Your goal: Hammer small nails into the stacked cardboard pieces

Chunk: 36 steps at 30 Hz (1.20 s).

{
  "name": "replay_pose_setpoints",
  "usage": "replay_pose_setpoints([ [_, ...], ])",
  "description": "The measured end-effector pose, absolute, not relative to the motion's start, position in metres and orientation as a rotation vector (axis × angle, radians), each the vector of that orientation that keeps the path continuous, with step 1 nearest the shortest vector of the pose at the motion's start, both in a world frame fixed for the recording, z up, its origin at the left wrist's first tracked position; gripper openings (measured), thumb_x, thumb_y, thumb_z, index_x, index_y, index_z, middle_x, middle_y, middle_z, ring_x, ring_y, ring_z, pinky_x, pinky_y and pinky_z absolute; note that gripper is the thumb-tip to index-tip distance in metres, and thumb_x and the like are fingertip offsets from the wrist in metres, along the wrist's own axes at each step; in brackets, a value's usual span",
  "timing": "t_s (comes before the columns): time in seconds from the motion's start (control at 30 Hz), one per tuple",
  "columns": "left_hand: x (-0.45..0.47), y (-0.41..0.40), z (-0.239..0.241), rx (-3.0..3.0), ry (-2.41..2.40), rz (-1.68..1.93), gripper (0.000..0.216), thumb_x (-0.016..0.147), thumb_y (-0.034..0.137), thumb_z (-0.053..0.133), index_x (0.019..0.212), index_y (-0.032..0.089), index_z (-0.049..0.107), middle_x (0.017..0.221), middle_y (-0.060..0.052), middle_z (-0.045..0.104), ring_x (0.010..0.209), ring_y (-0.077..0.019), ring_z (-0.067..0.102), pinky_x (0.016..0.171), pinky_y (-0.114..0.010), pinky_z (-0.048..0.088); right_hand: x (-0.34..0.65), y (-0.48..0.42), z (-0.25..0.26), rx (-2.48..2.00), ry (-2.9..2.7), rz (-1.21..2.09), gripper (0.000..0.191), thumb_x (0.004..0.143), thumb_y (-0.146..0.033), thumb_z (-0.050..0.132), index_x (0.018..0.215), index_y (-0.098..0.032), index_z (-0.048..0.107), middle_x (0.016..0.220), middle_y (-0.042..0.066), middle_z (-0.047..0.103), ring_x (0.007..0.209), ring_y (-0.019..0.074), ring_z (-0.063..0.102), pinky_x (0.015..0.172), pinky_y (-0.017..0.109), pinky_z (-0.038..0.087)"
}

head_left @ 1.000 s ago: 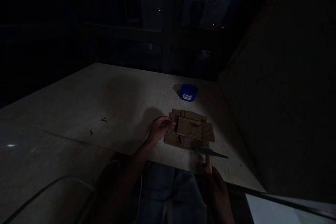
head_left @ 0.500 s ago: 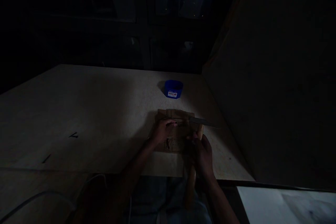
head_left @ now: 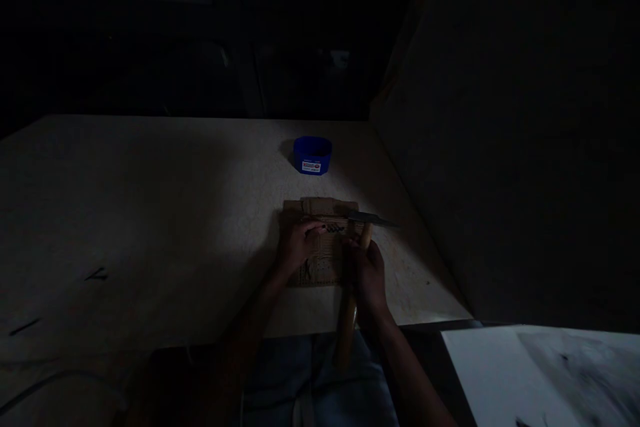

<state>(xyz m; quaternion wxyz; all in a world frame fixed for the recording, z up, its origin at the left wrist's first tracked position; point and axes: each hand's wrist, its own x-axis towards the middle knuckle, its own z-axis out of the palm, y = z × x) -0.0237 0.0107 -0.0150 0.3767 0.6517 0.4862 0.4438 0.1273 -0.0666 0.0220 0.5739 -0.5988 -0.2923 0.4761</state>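
Note:
A brown, corrugated, cardboard-like piece lies on the table with layered strips and rows of small dark holes. My left hand rests on its left part, thumb and fingers pinched together; whatever is between them is too dark to see. Just right of those fingertips, several small dark, slanted nail-like pieces show on the brown piece. My right hand is wrapped round the wooden handle of a hammer. The hammer's thin metal head lies over the piece's upper right edge, and its handle points down towards my lap.
Behind the brown piece stands a blue plastic tub with a white label. Thin black pieces lie at the table's left. A dark upright panel borders the right side. A white sheet is at the lower right. The light is very dim.
The view has shifted, so the tub and table appear further left. My right hand and the hammer have come slightly closer to my left hand, and the dark pieces show more clearly.

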Motion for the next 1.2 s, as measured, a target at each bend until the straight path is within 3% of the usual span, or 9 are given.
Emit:
replay_pose_setpoints([
  [0.3, -0.024, 0.005, -0.012, 1.861, 1.243, 1.138, 0.02, 0.092, 0.021, 0.056, 0.093, 0.021, 0.076, 0.095, -0.005, 0.071, 0.093, -0.0188, 0.066, 0.088, -0.031, 0.051, 0.131, -0.065, 0.023, -1.417, -0.727, 1.17, 0.041, 0.081, -0.053, 0.066, 0.101, -0.017, 0.061, 0.062, -0.005, 0.053, 0.047, 0.0103, 0.042, 0.041, 0.021, 0.032],
  [0.63, -0.028, 0.0, -0.019, 2.106, 1.33, 1.099, 0.024, 0.095, 0.023, 0.051, 0.103, 0.023, 0.075, 0.102, -0.007, 0.068, 0.096, -0.0204, 0.062, 0.089, -0.033, 0.049, 0.137, -0.062, 0.034, -1.372, -0.765, 1.294, 0.037, 0.081, -0.05, 0.067, 0.097, -0.019, 0.056, 0.056, -0.01, 0.043, 0.038, 0.007, 0.031, 0.033, 0.019, 0.025],
  [0.8, -0.027, -0.002, -0.019, 2.108, 1.325, 1.085, 0.027, 0.096, 0.024, 0.049, 0.104, 0.024, 0.075, 0.1, -0.006, 0.068, 0.093, -0.0197, 0.062, 0.086, -0.031, 0.048, 0.147, -0.066, 0.042, -1.422, -0.899, 1.233, 0.039, 0.085, -0.056, 0.062, 0.095, -0.018, 0.058, 0.064, -0.004, 0.053, 0.043, 0.0087, 0.04, 0.037, 0.02, 0.032],
  [0.9, -0.026, -0.002, -0.02, 2.118, 1.321, 1.077, 0.027, 0.096, 0.025, 0.05, 0.103, 0.023, 0.075, 0.1, -0.007, 0.068, 0.092, -0.0199, 0.062, 0.085, -0.032, 0.048, 0.16, -0.072, 0.058, -1.482, -1.152, 1.069, 0.038, 0.092, -0.056, 0.054, 0.093, -0.018, 0.061, 0.076, 0.002, 0.063, 0.061, 0.014, 0.055, 0.051, 0.022, 0.043],
  [1.03, -0.026, -0.002, -0.019, 2.18, 1.372, 1.029, 0.03, 0.094, 0.016, 0.049, 0.108, 0.024, 0.075, 0.106, -0.007, 0.068, 0.097, -0.0206, 0.062, 0.089, -0.033, 0.048, 0.173, -0.076, 0.091, -1.516, -1.609, 0.897, 0.038, 0.099, -0.049, 0.046, 0.113, -0.019, 0.064, 0.082, 0.005, 0.069, 0.073, 0.0196, 0.063, 0.062, 0.026, 0.046],
  [1.2, -0.026, -0.003, -0.017, 2.219, 1.398, 0.985, 0.036, 0.09, 0.009, 0.049, 0.108, 0.027, 0.075, 0.105, -0.006, 0.068, 0.099, -0.0211, 0.061, 0.091, -0.034, 0.048, 0.175, -0.068, 0.113, -1.466, -1.889, 0.769, 0.037, 0.101, -0.043, 0.043, 0.12, -0.018, 0.063, 0.089, 0.009, 0.073, 0.074, 0.0223, 0.069, 0.063, 0.028, 0.047],
])
